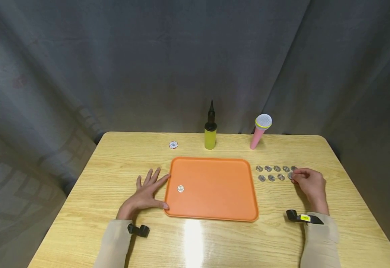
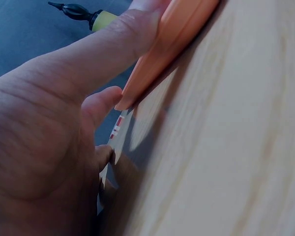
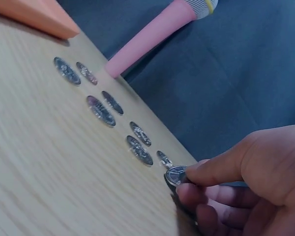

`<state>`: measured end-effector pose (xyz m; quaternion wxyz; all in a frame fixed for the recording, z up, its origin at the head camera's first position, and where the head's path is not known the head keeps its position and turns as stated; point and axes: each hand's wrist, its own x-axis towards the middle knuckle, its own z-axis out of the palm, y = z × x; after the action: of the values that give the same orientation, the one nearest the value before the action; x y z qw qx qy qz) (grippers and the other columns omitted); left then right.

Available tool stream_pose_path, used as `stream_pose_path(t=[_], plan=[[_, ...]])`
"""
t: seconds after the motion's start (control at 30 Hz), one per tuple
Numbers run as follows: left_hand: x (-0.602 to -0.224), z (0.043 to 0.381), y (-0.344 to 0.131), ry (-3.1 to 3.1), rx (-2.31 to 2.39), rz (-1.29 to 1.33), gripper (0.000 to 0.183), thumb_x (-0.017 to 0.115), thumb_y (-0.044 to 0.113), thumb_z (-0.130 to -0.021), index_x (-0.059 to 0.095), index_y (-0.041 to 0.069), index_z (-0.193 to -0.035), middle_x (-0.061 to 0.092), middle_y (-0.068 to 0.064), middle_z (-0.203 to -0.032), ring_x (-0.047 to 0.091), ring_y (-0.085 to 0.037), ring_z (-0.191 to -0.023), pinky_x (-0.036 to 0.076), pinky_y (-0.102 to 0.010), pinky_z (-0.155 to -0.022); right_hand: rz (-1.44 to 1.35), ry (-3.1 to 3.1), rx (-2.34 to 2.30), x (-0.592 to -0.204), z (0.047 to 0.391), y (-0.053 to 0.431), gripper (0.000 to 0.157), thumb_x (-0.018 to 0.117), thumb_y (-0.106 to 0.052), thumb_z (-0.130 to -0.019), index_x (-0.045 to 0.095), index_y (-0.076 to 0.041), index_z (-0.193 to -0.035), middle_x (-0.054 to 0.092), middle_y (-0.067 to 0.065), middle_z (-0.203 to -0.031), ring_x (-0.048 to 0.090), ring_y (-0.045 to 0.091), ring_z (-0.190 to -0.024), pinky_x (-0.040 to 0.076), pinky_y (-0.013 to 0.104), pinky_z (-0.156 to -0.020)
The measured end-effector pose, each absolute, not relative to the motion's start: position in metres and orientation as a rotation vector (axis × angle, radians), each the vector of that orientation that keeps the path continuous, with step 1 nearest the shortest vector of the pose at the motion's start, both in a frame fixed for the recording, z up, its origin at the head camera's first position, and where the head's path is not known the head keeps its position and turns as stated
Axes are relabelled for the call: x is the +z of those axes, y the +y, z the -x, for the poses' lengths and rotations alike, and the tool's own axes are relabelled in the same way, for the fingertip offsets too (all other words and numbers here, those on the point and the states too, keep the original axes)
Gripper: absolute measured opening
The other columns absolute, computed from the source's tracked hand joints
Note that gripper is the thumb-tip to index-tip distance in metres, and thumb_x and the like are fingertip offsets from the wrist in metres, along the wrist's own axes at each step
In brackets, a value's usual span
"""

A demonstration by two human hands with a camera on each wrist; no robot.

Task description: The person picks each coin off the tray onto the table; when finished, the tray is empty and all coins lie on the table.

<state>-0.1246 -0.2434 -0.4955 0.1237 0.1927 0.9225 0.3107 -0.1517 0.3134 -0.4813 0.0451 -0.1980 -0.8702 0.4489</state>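
Observation:
An orange tray [image 1: 215, 193] lies on the wooden table, with one silver coin [image 1: 180, 188] on its left part. My left hand [image 1: 143, 195] has its fingers spread, thumb and index fingertip touching the tray's left rim. To the right of the tray, several silver coins [image 1: 276, 168] lie flat in two rows. My right hand [image 1: 311, 185] is at the right end of these rows, pinching a coin [image 3: 175, 175] between thumb and fingers. In the right wrist view that coin is tipped up at its near edge.
Behind the tray stands a yellow hand pump [image 1: 210, 138] with a black top. A pink toy microphone [image 1: 257, 136] is to its right, and a poker chip [image 1: 173, 145] lies at the back left. Grey curtains [image 1: 195, 67] hang behind the table [image 1: 121, 156].

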Motion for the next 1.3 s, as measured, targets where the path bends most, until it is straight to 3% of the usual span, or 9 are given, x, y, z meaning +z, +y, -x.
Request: stream_pose_path(t=[0.13, 0.3, 0.7, 0.83, 0.97, 1.13, 1.2, 1.3], plan=[[-0.495, 0.124, -0.243, 2.692, 0.913, -0.557, 0.114, 0.086, 0.06, -0.066, 0.029, 0.027, -0.159, 0.002, -0.021, -0.169, -0.008, -0.052, -0.154, -0.016, -0.077, -0.112, 0.589, -2.707, 1.175, -0.482, 0.15, 0.311, 0.023, 0.067, -0.007, -0.093, 0.07, 0.01, -0.108, 0.069, 0.0, -0.071, 0.052, -0.006, -0.058, 0.044, 0.013, -0.053], [-0.494, 0.125, -0.243, 2.683, 0.899, -0.536, 0.113, 0.087, 0.057, -0.066, 0.029, 0.028, -0.159, 0.002, -0.019, -0.17, -0.008, -0.05, -0.155, -0.016, -0.076, -0.114, 0.579, -2.739, 1.053, -0.482, 0.151, 0.307, 0.023, 0.07, -0.009, -0.09, 0.072, 0.009, -0.105, 0.072, 0.022, -0.084, 0.052, 0.005, -0.065, 0.037, 0.026, -0.07], [-0.494, 0.125, -0.243, 2.687, 0.885, -0.539, 0.113, 0.087, 0.055, -0.066, 0.029, 0.027, -0.159, 0.001, -0.02, -0.17, -0.008, -0.051, -0.154, -0.015, -0.076, -0.113, 0.499, -2.722, 0.976, -0.484, 0.151, 0.303, 0.02, 0.071, -0.006, -0.089, 0.072, 0.012, -0.1, 0.072, 0.031, -0.092, 0.063, 0.038, -0.083, 0.035, 0.053, -0.093], [-0.493, 0.125, -0.243, 2.689, 0.882, -0.544, 0.113, 0.087, 0.057, -0.066, 0.029, 0.026, -0.159, 0.001, -0.02, -0.17, -0.008, -0.052, -0.154, -0.015, -0.077, -0.113, 0.485, -2.713, 0.967, -0.485, 0.15, 0.303, 0.02, 0.072, -0.006, -0.089, 0.072, 0.012, -0.097, 0.071, 0.031, -0.092, 0.063, 0.041, -0.083, 0.034, 0.055, -0.094], [-0.494, 0.125, -0.242, 2.686, 0.876, -0.544, 0.113, 0.086, 0.058, -0.066, 0.029, 0.026, -0.159, 0.001, -0.021, -0.17, -0.008, -0.052, -0.154, -0.015, -0.077, -0.113, 0.489, -2.693, 0.936, -0.48, 0.148, 0.302, 0.019, 0.069, -0.006, -0.09, 0.073, 0.011, -0.097, 0.072, 0.031, -0.096, 0.064, 0.038, -0.082, 0.041, 0.044, -0.081], [-0.493, 0.125, -0.242, 2.68, 0.875, -0.533, 0.113, 0.087, 0.055, -0.067, 0.028, 0.027, -0.159, 0.0, -0.019, -0.17, -0.009, -0.05, -0.155, -0.016, -0.076, -0.114, 0.494, -2.664, 0.96, -0.466, 0.148, 0.3, 0.022, 0.065, -0.011, -0.094, 0.074, 0.007, -0.104, 0.073, 0.029, -0.101, 0.054, -0.001, -0.062, 0.041, 0.017, -0.059], [-0.492, 0.125, -0.242, 2.681, 0.875, -0.533, 0.113, 0.087, 0.055, -0.067, 0.028, 0.027, -0.159, 0.0, -0.019, -0.17, -0.009, -0.05, -0.155, -0.016, -0.076, -0.113, 0.492, -2.66, 0.981, -0.46, 0.149, 0.297, 0.024, 0.065, -0.014, -0.094, 0.074, 0.005, -0.106, 0.073, 0.027, -0.101, 0.044, -0.011, -0.058, 0.04, 0.012, -0.051], [-0.493, 0.126, -0.242, 2.687, 0.869, -0.536, 0.113, 0.087, 0.055, -0.067, 0.028, 0.026, -0.159, 0.001, -0.02, -0.17, -0.008, -0.051, -0.154, -0.015, -0.077, -0.113, 0.444, -2.643, 1.004, -0.453, 0.148, 0.289, 0.023, 0.066, -0.014, -0.094, 0.074, 0.005, -0.106, 0.073, 0.027, -0.099, 0.043, -0.012, -0.057, 0.04, 0.012, -0.051]])
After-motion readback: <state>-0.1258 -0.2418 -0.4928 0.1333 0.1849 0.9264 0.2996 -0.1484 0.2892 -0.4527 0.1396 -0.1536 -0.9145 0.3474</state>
